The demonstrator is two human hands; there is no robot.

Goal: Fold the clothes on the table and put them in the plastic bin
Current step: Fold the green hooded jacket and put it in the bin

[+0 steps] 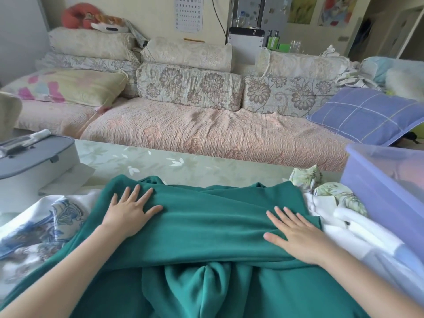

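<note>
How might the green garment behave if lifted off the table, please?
Probably floppy: the green garment lies in soft folds and bunches near the front. Likely to sag unless held wide, as the left hand and right hand rest flat on it.

Green garment [206,226]: matt, soft knit cloth. Plastic bin [385,180] at 3 o'clock: translucent, smooth. Worktop [160,161]: glossy floral covering. Sofa cover [206,131]: crinkled, quilted cloth.

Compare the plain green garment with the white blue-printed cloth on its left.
The plain green garment is one solid colour; the white blue-printed cloth is patterned. The left hand and right hand press flat on the green garment; the printed cloth lies rumpled beside it. Both lie on the table.
</note>
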